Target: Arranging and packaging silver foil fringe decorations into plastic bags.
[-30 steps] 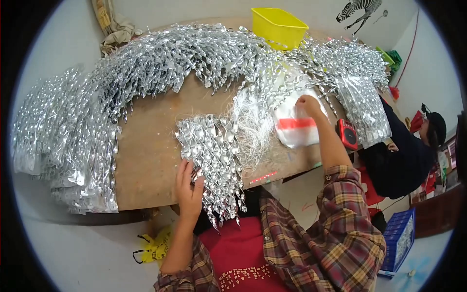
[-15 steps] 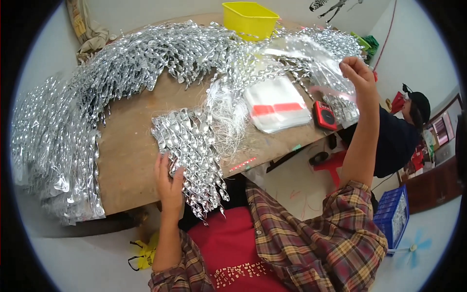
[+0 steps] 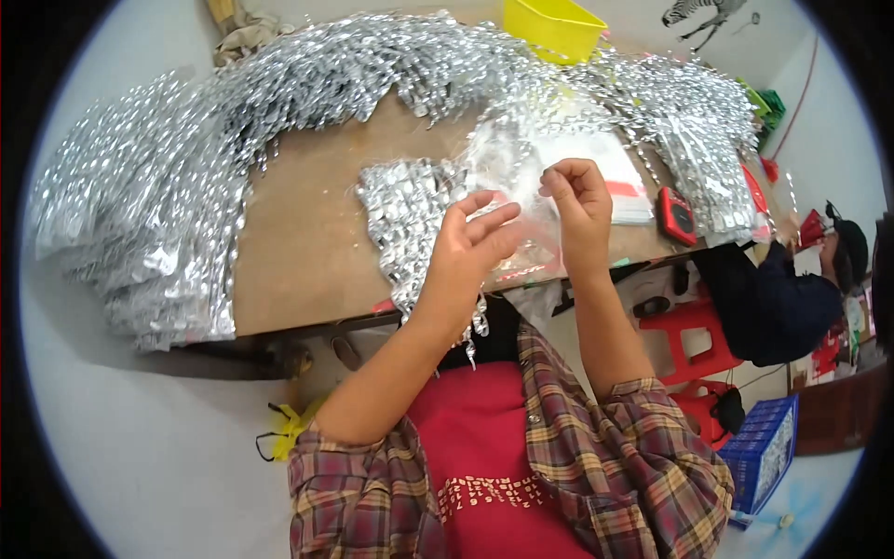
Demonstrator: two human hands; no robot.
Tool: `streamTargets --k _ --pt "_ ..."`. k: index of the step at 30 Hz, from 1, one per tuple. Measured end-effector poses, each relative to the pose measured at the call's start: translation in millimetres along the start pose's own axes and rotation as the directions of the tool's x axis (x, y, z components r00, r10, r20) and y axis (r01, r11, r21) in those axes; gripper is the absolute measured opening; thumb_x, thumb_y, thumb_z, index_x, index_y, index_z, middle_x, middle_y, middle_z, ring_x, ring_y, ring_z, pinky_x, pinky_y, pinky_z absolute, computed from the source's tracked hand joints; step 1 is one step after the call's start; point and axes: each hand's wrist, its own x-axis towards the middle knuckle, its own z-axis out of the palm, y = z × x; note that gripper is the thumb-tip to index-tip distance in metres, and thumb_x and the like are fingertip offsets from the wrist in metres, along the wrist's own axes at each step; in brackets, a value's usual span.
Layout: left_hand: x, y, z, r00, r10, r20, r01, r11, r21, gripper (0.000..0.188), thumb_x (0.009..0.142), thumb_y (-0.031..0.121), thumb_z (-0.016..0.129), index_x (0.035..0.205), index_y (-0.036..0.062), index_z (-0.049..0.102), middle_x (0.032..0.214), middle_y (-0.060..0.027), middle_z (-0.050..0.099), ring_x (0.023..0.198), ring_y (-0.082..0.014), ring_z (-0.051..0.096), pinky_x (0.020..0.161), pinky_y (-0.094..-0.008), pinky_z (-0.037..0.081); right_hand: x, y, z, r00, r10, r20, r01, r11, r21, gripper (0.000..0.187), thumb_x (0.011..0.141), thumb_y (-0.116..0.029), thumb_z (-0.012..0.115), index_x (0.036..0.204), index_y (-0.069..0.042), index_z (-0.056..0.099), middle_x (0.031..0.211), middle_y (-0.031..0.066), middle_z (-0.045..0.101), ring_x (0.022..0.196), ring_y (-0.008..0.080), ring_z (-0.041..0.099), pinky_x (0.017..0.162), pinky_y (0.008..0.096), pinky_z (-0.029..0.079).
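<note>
My right hand (image 3: 579, 200) pinches a clear plastic bag (image 3: 531, 247) by its upper edge, thumb against forefinger. The bag is thin and see-through, so its outline is hard to follow. My left hand (image 3: 473, 244) reaches beside it with the fingers stretched and apart; whether they touch the film I cannot tell. Under and left of that hand, a bundle of twisted silver strips (image 3: 400, 210) lies on the brown table (image 3: 303, 242), its lower ends hanging over the front edge. A stack of clear bags with a red band (image 3: 633, 191) lies behind my right hand.
Heaps of silver twisted strips (image 3: 317, 79) line the table's back and left side. A yellow bin (image 3: 554, 30) stands at the back, a red radio-like device (image 3: 677, 216) at the right. Beyond are a red stool (image 3: 694, 340), a blue crate (image 3: 759, 443) and another person (image 3: 782, 303).
My right hand has come down and left with the bag, to in front of me. My left hand has left the silver bundle and risen toward the bag. The view has shifted.
</note>
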Motion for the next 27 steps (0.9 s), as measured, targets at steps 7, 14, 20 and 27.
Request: streamTargets --k 7,14,20,27 --pt "4.2 -11.5 -20.9 0.970 0.065 -0.233 -0.058 0.998 0.036 0.069 0.078 0.018 0.074 0.133 0.0039 0.035 0.101 -0.0032 0.051 0.088 -0.0102 0.049 0.077 -0.0250 0.038 -8.2 -12.5 16.0 0.998 -0.062 -0.003 0.062 0.998 -0.015 0.007 0.089 -0.004 0.058 0.094 -0.002 0.055 0.085 0.0032 0.058 0.078 0.0093 0.054 0.071 0.0234 0.044" --pt "1.1 15.6 -15.5 0.981 0.170 -0.094 -0.176 0.983 -0.052 0.015 0.090 0.008 0.056 0.104 0.0018 0.053 0.119 -0.0137 0.055 0.105 -0.0192 0.056 0.091 -0.0344 0.044 -14.8 -24.6 20.7 0.936 -0.342 0.078 0.348 0.874 -0.341 0.025 0.082 -0.004 0.064 0.106 -0.004 0.058 0.104 0.0072 0.059 0.097 0.0161 0.055 0.083 0.0282 0.042" --pt "-34.2 32.1 5.2 0.943 0.332 -0.009 -0.331 0.942 0.050 0.007 0.094 0.008 0.049 0.096 0.0008 0.048 0.132 -0.0266 0.045 0.115 -0.0284 0.054 0.095 -0.0406 0.047 -33.8 -55.5 22.9 0.787 -0.463 0.408 0.616 0.620 -0.486 0.039 0.076 -0.019 0.073 0.113 -0.012 0.062 0.119 0.0089 0.059 0.105 0.0233 0.055 0.088 0.0362 0.036" --pt "-40.6 41.0 -1.9 0.900 0.434 0.038 -0.423 0.850 0.314 0.008 0.093 0.006 0.050 0.089 -0.0005 0.047 0.134 -0.0285 0.041 0.119 -0.0336 0.050 0.093 -0.0408 0.049 -29.3 -48.7 20.8 0.858 -0.337 0.387 0.487 0.771 -0.410 0.020 0.079 -0.017 0.070 0.098 -0.012 0.067 0.087 0.0022 0.067 0.081 0.0165 0.061 0.081 0.0320 0.036"
